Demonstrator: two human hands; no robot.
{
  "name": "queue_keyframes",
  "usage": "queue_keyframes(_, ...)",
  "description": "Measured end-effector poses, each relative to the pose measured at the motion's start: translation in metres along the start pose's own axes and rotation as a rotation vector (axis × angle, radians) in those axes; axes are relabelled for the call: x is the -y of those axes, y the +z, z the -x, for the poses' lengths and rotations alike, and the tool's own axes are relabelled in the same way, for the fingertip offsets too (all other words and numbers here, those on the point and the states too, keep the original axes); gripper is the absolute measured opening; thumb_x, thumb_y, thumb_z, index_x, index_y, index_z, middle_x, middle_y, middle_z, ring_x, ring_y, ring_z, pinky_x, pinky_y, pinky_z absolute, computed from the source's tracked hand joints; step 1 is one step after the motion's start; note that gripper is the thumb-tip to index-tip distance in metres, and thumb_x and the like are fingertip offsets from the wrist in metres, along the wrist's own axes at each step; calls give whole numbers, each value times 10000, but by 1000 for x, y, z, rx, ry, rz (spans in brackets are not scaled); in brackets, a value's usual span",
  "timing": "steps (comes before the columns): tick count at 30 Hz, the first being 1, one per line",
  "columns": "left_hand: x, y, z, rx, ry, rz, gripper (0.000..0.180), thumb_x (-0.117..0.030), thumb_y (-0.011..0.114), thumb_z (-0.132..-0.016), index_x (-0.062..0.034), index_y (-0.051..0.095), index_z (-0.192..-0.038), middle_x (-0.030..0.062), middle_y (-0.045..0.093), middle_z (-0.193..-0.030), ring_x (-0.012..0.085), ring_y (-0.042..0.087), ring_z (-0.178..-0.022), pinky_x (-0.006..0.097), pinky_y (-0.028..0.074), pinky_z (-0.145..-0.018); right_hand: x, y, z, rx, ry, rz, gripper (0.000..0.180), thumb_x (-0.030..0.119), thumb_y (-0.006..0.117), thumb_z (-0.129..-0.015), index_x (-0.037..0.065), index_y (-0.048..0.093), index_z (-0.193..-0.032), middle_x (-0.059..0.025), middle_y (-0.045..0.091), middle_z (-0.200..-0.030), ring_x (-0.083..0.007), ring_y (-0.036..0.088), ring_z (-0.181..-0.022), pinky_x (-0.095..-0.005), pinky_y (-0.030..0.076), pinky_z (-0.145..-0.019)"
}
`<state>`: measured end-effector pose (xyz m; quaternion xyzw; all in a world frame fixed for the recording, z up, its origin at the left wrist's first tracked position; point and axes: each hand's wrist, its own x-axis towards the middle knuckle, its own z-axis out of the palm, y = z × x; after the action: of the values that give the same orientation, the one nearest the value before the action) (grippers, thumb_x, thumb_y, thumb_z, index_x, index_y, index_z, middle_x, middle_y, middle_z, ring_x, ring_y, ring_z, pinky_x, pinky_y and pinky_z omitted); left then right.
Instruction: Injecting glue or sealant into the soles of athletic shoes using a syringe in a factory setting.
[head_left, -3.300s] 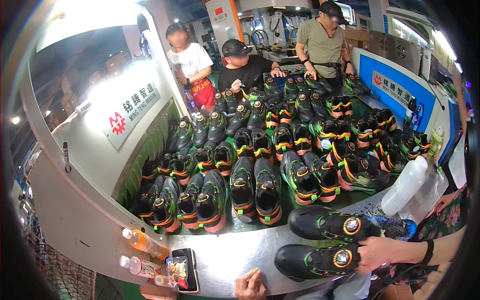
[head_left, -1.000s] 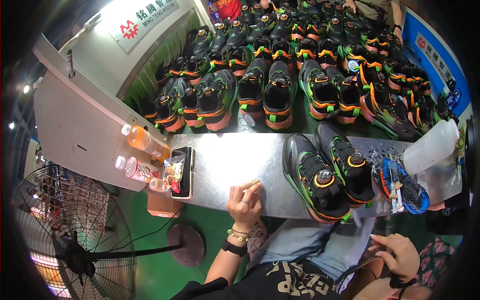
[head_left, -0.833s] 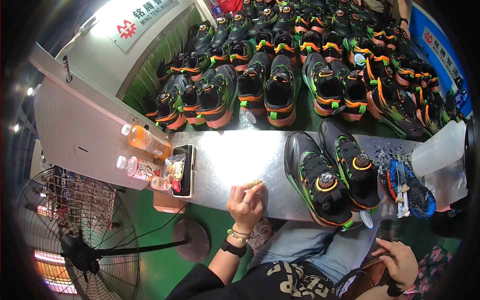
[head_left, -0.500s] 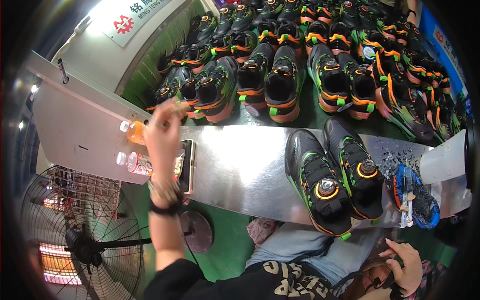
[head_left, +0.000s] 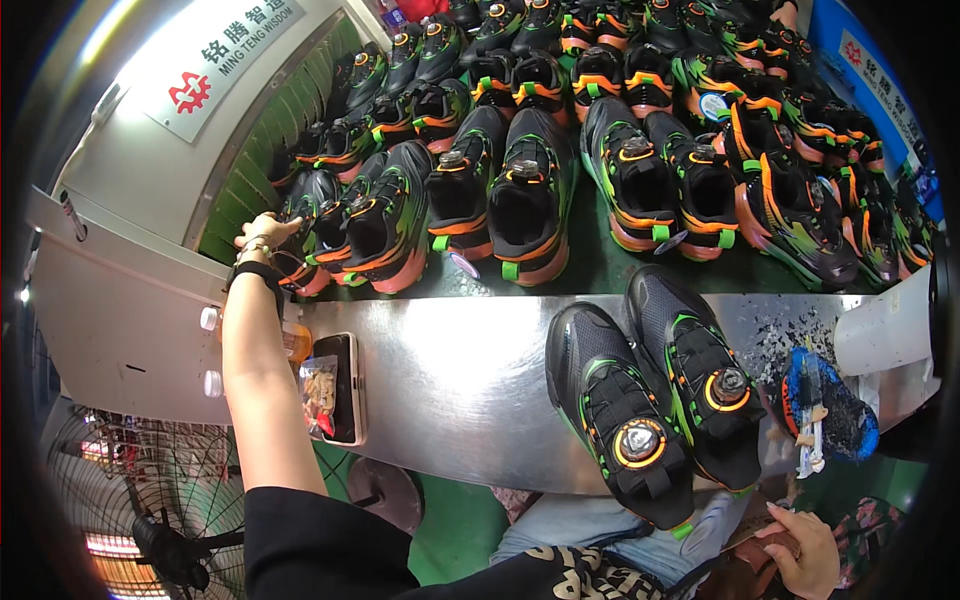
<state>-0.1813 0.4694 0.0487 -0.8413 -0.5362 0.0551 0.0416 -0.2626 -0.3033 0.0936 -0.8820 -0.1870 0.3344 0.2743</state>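
The left hand [head_left: 268, 230] had reached out to the far left edge of the green work surface [head_left: 600, 270], its fingers over the leftmost shoe [head_left: 314, 195] of the front row. The back of the hand and the wrist hid the fingertips, so whether they had closed on the shoe or only lay against it could not be told. Less than a second earlier that hand was low over the metal bench [head_left: 430, 420], pinching a small tan piece; then it swung up past the orange bottle [head_left: 297, 342] — and now the piece was out of sight, kept or dropped, no telling which.

The right hand [head_left: 805, 553] hung at the lower right, fingers loosely bent and parted, with nothing visible between them. It had barely moved.

The black pair of shoes [head_left: 610, 390] stood side by side on the bench, heels toward the person, right where it had been, untouched by either hand. Just to its right lay a blue-edged sole piece [head_left: 845, 410], near a white bottle [head_left: 885, 335].

As I judged it, the work's attention had shifted — away from the bench pair and over to the shoes lined up on the left.
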Motion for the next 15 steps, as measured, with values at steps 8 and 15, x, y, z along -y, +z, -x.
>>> queue_keyframes(8, 17, 10, -20, 18, 221, -77, 865, -376, 871, -542, -50, 550, -1276, 141, 626, -1198, 246, 626, -1074, 346, 502, -925, 4, -1, -22, 67, 51, -61, 422, 79, 556, -864, 39, 535, -1284, -162, 647, -1044, -320, 599, -948, -366, 443, -874)
queue_keyframes(15, 12, 15, 3, -181, 203, 59, 685, -364, 863, -564, -86, 631, -1144, 94, 683, -1075, 224, 662, -994, 348, 522, -867, 6, -3, -26, 53, 7, 31, 442, 60, 574, -854, 42, 524, -1293, -157, 644, -1055, -317, 601, -950, -362, 448, -869)
